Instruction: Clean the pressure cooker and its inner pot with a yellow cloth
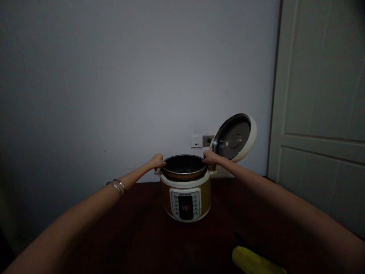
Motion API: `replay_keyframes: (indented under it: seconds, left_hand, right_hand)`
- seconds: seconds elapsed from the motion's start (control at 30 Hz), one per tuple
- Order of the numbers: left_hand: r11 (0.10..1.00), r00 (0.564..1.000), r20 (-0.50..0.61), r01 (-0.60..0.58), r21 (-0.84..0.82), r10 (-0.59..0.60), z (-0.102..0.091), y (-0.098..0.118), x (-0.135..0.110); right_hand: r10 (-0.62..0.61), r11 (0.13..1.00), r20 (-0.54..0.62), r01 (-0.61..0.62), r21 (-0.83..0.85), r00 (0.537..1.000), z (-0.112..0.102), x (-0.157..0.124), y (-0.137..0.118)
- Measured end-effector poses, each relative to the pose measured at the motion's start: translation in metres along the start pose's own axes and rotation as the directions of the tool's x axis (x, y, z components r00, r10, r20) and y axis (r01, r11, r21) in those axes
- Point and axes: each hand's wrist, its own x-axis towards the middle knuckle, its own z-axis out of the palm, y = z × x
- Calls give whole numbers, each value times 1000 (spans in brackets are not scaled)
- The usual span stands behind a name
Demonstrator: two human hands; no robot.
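Observation:
An electric pressure cooker (205,194) with a white and gold body stands on the dark red table. Its round lid (235,139) is swung up and leans to the right. The dark inner pot (184,176) sits partly raised above the cooker's white rim. My left hand (157,161) is closed on the pot's left edge, with bracelets on that wrist. On the opposite edge, my right hand (210,158) grips the pot too, just below the lid hinge. Most fingertips are hidden behind the rim.
Behind the cooker, a wall carries a white socket plate (196,142) and a darker socket (208,140). A pale panelled door (319,95) is at the right. A yellow object (253,261) lies at the front right of the table (137,228).

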Motion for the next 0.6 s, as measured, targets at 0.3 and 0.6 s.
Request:
replay_keyframes:
  seconds: [0.3, 0.6]
  left_hand:
    - [1000, 1000, -3, -18, 20, 18, 6, -3, 0]
    - [999, 1000, -8, -20, 45, 20, 7, -1, -6]
  right_hand:
    - [1, 1000, 28, 0, -16, 1000, 4, 0, -1]
    - [12, 1000, -11, -12, -17, 1000, 9, -1, 0]
